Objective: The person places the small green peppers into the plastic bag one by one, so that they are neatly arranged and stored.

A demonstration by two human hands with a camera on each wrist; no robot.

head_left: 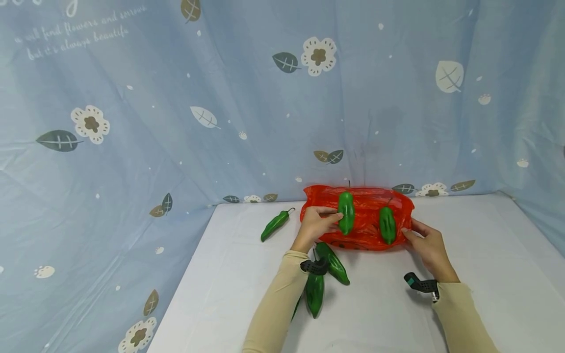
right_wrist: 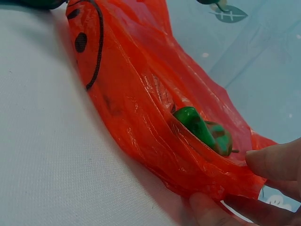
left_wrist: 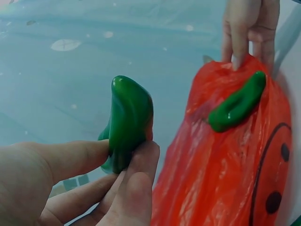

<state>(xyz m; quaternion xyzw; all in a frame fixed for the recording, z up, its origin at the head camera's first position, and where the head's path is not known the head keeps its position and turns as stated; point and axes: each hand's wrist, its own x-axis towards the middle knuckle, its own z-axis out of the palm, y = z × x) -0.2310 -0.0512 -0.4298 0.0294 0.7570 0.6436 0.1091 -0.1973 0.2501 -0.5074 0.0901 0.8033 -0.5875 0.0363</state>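
Note:
My left hand [head_left: 315, 225] pinches a green pepper [head_left: 346, 213] between thumb and fingers, held upright over the left part of a red plastic bag [head_left: 364, 196]. In the left wrist view that pepper [left_wrist: 129, 122] stands clear of the bag. With my right hand [head_left: 428, 245] I grip the bag's right end by its edge. Another green pepper [head_left: 387, 225] lies at the bag's right side, partly behind the red film in the right wrist view. A black printed smiling face [left_wrist: 277, 174] marks the bag's front.
Two green peppers, one slanted [head_left: 333, 264] and one pointing down [head_left: 315, 294], lie on the white table [head_left: 375, 314] near my left wrist; another shows partly behind the sleeve. A single pepper [head_left: 275, 225] lies farther left. A blue patterned curtain [head_left: 265, 98] rises behind.

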